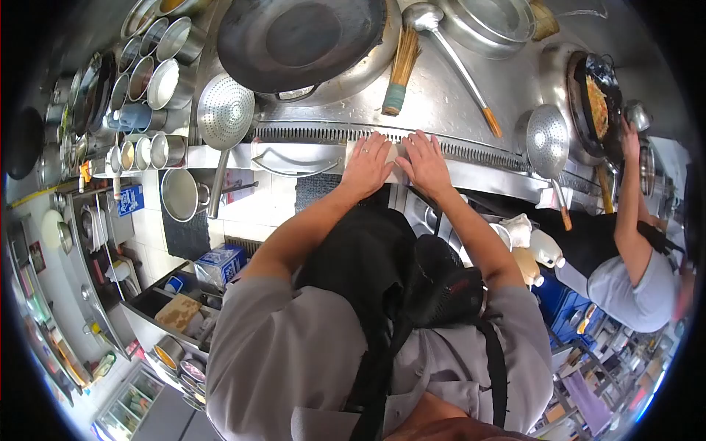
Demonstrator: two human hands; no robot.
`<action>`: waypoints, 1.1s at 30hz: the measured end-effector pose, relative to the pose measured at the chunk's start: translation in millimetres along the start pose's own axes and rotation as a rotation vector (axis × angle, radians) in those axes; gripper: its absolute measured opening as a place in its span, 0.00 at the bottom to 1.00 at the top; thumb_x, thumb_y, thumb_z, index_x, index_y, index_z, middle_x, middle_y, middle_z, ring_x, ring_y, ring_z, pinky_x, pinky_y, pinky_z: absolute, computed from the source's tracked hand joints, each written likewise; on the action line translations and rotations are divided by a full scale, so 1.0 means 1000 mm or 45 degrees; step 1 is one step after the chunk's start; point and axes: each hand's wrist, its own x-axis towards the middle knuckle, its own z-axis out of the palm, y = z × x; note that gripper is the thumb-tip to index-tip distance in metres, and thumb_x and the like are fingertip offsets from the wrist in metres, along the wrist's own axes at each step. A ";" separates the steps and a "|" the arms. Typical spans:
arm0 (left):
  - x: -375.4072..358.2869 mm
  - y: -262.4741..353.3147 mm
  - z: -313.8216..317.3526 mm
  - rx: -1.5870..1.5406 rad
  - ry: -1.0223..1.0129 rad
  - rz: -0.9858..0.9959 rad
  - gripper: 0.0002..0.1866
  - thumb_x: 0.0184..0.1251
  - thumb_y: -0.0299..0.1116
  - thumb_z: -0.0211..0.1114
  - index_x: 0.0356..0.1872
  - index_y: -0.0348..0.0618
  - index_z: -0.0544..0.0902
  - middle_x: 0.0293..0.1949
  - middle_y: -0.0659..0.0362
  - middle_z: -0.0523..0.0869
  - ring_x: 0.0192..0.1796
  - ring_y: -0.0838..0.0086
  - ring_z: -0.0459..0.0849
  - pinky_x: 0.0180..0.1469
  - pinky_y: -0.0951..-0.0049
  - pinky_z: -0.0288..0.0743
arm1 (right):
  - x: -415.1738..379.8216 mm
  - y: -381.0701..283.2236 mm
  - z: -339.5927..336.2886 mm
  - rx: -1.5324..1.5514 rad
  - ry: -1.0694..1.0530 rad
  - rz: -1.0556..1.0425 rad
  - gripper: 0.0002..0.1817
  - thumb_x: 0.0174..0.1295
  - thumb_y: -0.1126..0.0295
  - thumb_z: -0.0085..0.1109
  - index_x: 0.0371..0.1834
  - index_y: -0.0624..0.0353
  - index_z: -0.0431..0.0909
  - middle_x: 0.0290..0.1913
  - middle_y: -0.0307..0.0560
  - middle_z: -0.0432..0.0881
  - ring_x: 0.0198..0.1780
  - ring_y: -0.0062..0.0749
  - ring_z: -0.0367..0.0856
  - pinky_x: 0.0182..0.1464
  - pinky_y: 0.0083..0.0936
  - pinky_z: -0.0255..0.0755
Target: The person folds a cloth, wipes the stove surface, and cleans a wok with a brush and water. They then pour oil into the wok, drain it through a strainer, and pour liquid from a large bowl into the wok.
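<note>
My left hand (367, 165) lies flat on the front edge of the steel stove, fingers stretched out over the slotted drain strip (309, 134). Beside it, my right hand (426, 163) rests the same way, holding nothing. Something pale and flat (397, 173) shows between the two hands; I cannot make out what it is. Beyond my hands lies a bamboo wok brush (402, 66) with a green-wrapped handle. A ladle (454, 55) with a wooden handle end slants across the steel to its right. The large dark wok (305, 33) sits at the back left.
A perforated skimmer (225, 110) lies left of the wok, with several metal containers (170, 82) further left. Another skimmer (547, 136) is on the right. There, a co-worker's arm (629, 198) reaches to a pan (577, 103) with food (597, 106) in it.
</note>
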 end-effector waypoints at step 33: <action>0.006 -0.032 0.031 0.016 -0.075 -0.072 0.31 0.71 0.50 0.62 0.67 0.39 0.75 0.60 0.50 0.79 0.68 0.57 0.74 0.76 0.52 0.60 | 0.003 0.023 0.044 -0.032 -0.006 0.025 0.29 0.67 0.50 0.59 0.61 0.63 0.76 0.48 0.51 0.80 0.55 0.46 0.77 0.71 0.48 0.62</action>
